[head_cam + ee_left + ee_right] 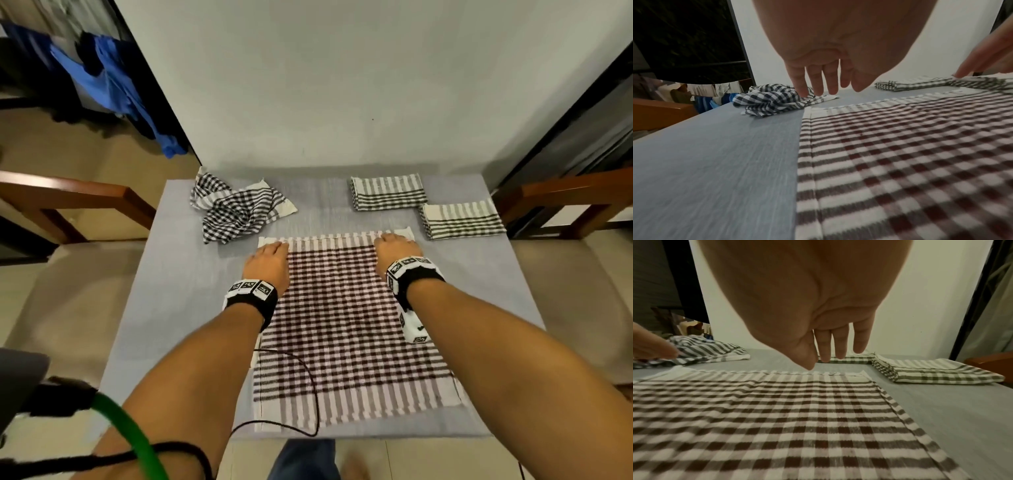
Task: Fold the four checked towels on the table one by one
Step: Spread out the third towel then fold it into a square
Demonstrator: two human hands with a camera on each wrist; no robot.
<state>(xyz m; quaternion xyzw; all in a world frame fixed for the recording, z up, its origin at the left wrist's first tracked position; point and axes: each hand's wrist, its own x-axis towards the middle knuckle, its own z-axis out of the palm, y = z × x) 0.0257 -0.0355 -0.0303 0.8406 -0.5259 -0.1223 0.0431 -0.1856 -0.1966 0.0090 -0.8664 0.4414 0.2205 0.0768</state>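
Both forearms reach out from the bottom of the head view, each with a black wrist band (252,297) carrying white marker blocks, and a thin black cable (310,387) loops across the near part of the spread towel (346,329). That brown-and-white checked towel lies flat and open in the middle of the grey table (164,308), its near striped border close to the table's front edge.

At the towel's far edge, the left hand (269,262) sits over the far left corner and the right hand (394,251) near the far right corner. From the wrist views, the fingers (813,79) of the left hand hang straight and slightly spread, pointing down; whether they touch the cloth I cannot tell. Those of the right hand (838,344) are likewise straight and relaxed, gripping nothing, with the thumb just above the striped border.

Beyond the left hand, a crumpled towel (236,209) in black-and-white check lies in a heap, just past the spread towel's far left corner. At the far right, two folded towels (388,192) with green stripes sit corner to corner, the nearer one (462,219) just beside the spread towel's far right corner. Wooden chair arms (68,198) flank the table on both sides, and blue clothes (113,85) hang at the far left by the pale wall (342,85).
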